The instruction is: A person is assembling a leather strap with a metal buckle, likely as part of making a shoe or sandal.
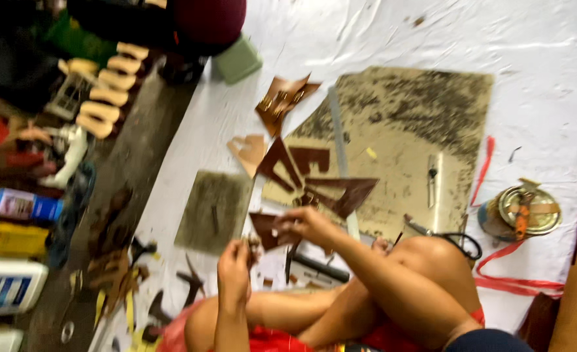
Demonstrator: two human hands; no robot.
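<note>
Right hand (308,225) grips a brown leather piece (265,229) above the cutting board (399,150); left hand (235,264) pinches a scrap, apparently mid-trimming

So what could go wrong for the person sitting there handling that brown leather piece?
The right hand holds a dark brown leather piece close to the left hand; if a blade is in use, though blur hides any, fingers could be nicked. Loose brown leather offcuts on the stained cutting board could get mixed up. The round open tin might tip.
</note>
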